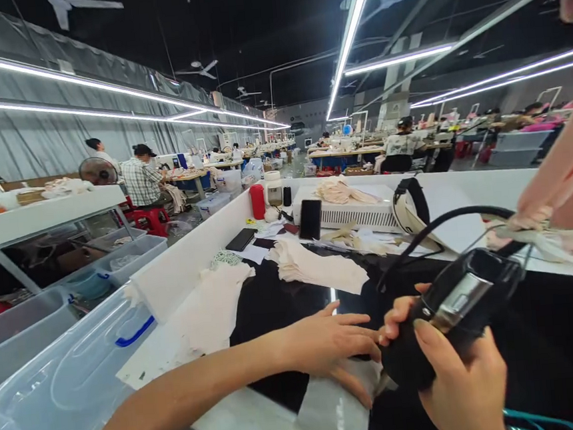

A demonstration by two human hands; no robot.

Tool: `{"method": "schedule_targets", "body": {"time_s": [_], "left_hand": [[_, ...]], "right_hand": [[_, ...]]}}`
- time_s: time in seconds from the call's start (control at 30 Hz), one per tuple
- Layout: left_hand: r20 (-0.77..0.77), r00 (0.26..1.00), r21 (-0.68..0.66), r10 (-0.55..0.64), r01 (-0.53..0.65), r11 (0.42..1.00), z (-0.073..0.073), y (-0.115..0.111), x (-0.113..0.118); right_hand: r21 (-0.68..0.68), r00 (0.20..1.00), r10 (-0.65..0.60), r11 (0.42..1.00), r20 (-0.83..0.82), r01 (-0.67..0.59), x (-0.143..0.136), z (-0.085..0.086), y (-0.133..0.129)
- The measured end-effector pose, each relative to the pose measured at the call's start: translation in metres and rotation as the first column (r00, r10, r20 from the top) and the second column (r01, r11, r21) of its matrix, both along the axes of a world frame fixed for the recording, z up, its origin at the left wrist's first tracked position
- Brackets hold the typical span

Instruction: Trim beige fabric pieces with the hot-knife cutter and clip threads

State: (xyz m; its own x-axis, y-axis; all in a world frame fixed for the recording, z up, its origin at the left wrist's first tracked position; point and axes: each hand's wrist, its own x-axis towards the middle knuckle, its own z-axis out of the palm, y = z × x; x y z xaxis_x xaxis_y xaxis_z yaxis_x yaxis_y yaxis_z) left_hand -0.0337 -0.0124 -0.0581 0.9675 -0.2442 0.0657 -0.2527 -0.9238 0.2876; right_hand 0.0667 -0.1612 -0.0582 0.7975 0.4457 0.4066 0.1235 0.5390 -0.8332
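My right hand (pixel 460 367) is wrapped around a black corded handheld tool (pixel 467 296) with a silver panel on its body. A thick black cable curves up and away behind it. The tool's lower end hides part of what lies under it. My left hand (pixel 332 341) lies palm down with fingers spread, its fingertips close beside the tool. Beneath its thumb is a greyish-white, glossy sheet (pixel 333 408) at the table's front edge. Past my left hand, a stack of cream fabric pieces (pixel 316 266) rests on the black tabletop (pixel 275 310).
More pale fabric (pixel 214 301) lies to the left, above a clear plastic bin (pixel 91 386). A phone (pixel 310 218) leans on a white vented box (pixel 357 214) at the back. Pink fabric (pixel 567 157) hangs at the right. Several people sit at sewing tables beyond.
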Motion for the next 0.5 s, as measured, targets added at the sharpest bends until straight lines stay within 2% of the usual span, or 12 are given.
{"method": "schedule_targets", "body": {"time_s": [0.07, 0.17, 0.33, 0.5], "left_hand": [[0.123, 0.989, 0.073, 0.078, -0.088, 0.993, -0.002, -0.008, -0.012], [0.210, 0.962, 0.219, 0.176, -0.221, 0.950, -0.010, -0.024, -0.031], [0.248, 0.965, 0.342, 0.090, -0.174, 0.923, -0.027, -0.043, -0.051], [0.232, 0.960, 0.299, 0.153, -0.221, 0.928, -0.028, -0.035, -0.059]], "right_hand": [[0.002, 0.999, 0.034, 0.999, -0.031, -0.034, 0.000, 0.000, 0.001], [-0.006, 0.999, 0.033, 0.999, -0.038, -0.033, -0.001, 0.003, 0.000], [-0.020, 0.998, -0.004, 1.000, -0.065, 0.003, -0.006, 0.009, 0.000], [0.038, 0.999, 0.014, 0.999, -0.037, -0.012, -0.006, 0.016, 0.002]]}}
